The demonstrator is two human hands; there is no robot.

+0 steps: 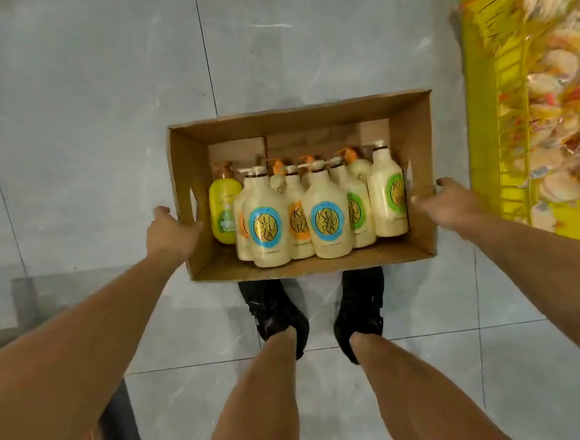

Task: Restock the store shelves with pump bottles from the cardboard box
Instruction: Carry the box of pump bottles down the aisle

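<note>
Grey tiled floor (69, 132), seen from straight above. Yellow wire rack (513, 142) at the right edge, full of packaged snacks (559, 63), blurred.

Open cardboard box (295, 118) in mid frame, just past the person's black shoes (274, 310) and covering their toes. Cannot tell whether it sits on the floor or is lifted.

Left hand (171, 230) grips the box's left wall below the handle cutout, thumb outside, fingers curled over the rim. Right hand (447, 203) grips the right wall the same way; it is motion-blurred, so the finger detail is unclear.

Pump bottles (328, 217) stand upright in the box, packed together in the near half, roughly two rows. Cream bodies, round labels in blue, orange and green. One yellow-green bottle (224, 210) stands at the far left of the group. The far strip of the box bottom is bare cardboard.
</note>
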